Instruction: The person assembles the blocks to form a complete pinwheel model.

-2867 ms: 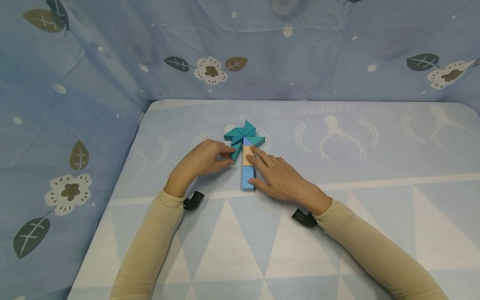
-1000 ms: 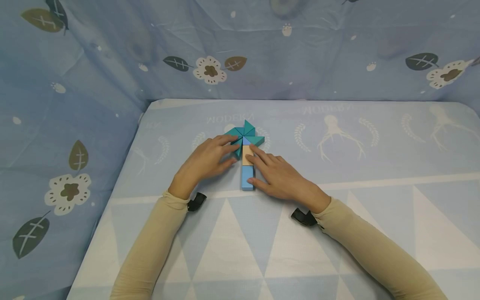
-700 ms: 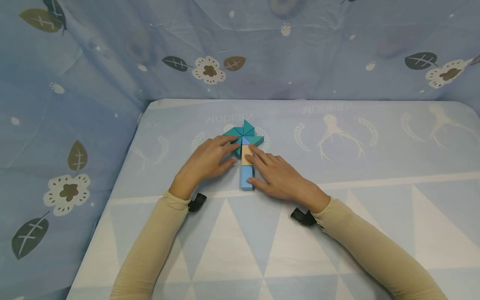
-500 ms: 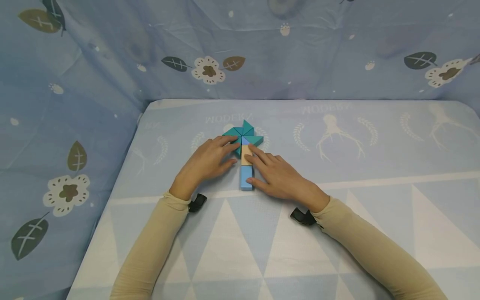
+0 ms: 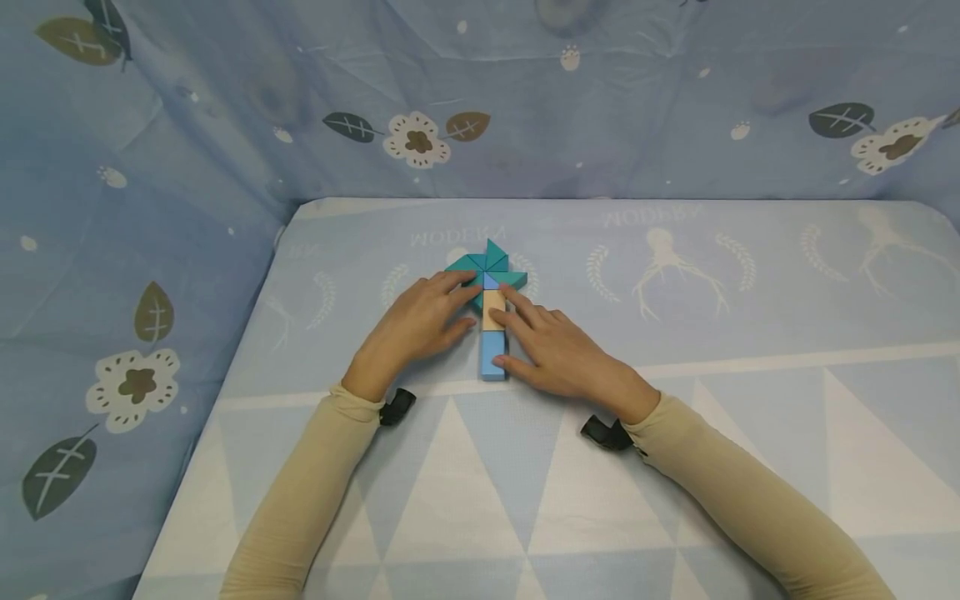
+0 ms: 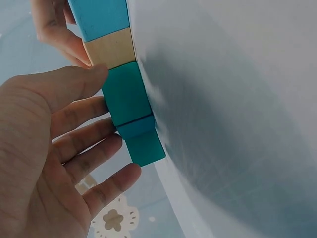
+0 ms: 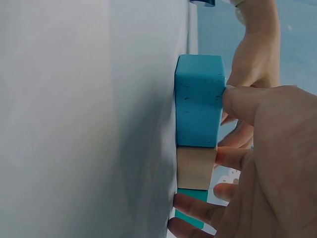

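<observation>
Teal triangular blocks form a pinwheel (image 5: 497, 254) on the table, with a small periwinkle triangle (image 5: 491, 282) at its lower middle. Below it a tan block (image 5: 492, 302) and a light blue block (image 5: 491, 350) run in line toward me like a stem. My left hand (image 5: 420, 321) lies at the pinwheel's left, its spread fingertips on the teal pieces and partly hiding them. From the other side my right hand (image 5: 558, 358) rests against the stem. Its thumb touches the blue block (image 7: 198, 104), and its fingers reach the tan block (image 7: 195, 166) and a teal block (image 7: 190, 213).
The table (image 5: 720, 308) is covered with a pale blue and white patterned cloth. A blue curtain (image 5: 615, 100) with flowers and leaves hangs behind it and on the left. Dark wrist cameras (image 5: 397, 407) sit under both sleeves.
My left hand has let go of the lower-left teal block and spread its fingers higher over the pinwheel's left side. That block now sits closer to the tan block. My right hand stays put.
</observation>
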`<control>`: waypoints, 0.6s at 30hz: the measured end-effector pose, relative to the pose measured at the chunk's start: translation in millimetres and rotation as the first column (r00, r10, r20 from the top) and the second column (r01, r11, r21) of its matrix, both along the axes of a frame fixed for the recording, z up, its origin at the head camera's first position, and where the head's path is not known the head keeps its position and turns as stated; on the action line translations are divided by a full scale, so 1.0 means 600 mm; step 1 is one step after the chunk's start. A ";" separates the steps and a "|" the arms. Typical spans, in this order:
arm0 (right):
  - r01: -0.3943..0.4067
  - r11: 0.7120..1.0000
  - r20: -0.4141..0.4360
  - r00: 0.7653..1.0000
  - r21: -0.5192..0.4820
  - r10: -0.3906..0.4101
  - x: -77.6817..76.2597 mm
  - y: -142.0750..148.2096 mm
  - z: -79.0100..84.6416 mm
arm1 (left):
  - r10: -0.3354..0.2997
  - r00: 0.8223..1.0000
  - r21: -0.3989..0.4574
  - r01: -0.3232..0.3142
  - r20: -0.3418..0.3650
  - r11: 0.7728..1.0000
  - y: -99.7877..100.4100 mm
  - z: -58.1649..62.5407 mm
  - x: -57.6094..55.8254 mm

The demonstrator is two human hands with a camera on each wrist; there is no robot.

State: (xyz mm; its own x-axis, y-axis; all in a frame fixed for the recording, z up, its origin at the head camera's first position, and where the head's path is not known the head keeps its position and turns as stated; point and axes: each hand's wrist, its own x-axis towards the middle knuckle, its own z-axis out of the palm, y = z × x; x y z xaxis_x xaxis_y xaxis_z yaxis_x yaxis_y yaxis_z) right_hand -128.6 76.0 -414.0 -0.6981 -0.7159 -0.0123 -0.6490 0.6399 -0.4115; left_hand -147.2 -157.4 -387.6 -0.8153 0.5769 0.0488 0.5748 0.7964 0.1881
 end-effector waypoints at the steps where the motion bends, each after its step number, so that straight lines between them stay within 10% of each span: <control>1: 0.002 1.000 0.002 1.000 0.000 -0.002 0.000 0.000 0.000 | 0.001 1.000 -0.002 -0.001 0.001 1.000 0.000 0.000 0.000; 18: 0.002 1.000 0.011 1.000 0.000 -0.002 -0.002 0.001 -0.001 | -0.007 0.999 -0.044 0.004 -0.054 0.999 0.010 -0.008 0.001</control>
